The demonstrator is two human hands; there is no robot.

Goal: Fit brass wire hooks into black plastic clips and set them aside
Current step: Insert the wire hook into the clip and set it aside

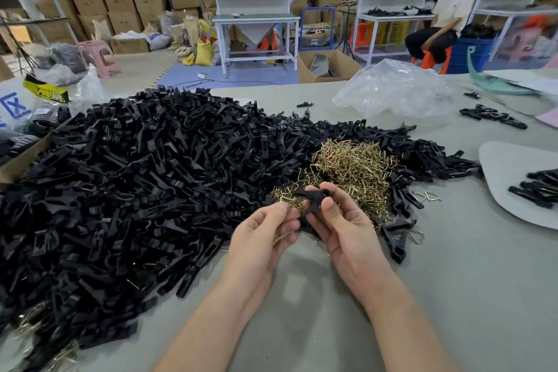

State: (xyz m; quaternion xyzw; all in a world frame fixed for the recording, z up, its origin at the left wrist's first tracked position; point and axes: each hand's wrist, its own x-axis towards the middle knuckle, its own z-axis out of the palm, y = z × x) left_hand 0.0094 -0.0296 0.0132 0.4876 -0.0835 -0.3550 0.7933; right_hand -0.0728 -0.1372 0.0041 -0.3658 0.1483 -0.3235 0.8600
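A big heap of black plastic clips (126, 178) covers the left and middle of the grey table (302, 305). A pile of brass wire hooks (350, 169) lies on its right side. My right hand (341, 229) grips one black clip (314, 198) between thumb and fingers, just in front of the brass pile. My left hand (259, 235) pinches a brass wire hook (283, 235) beside that clip; the wire is mostly hidden by my fingers. The two hands are close together, fingertips nearly touching.
A grey board (513, 190) at the right edge carries a few black clips (537, 187). A crumpled clear plastic bag (392, 87) lies at the back right, near a short row of clips (492, 116). A seated person (444, 15) is far behind the table.
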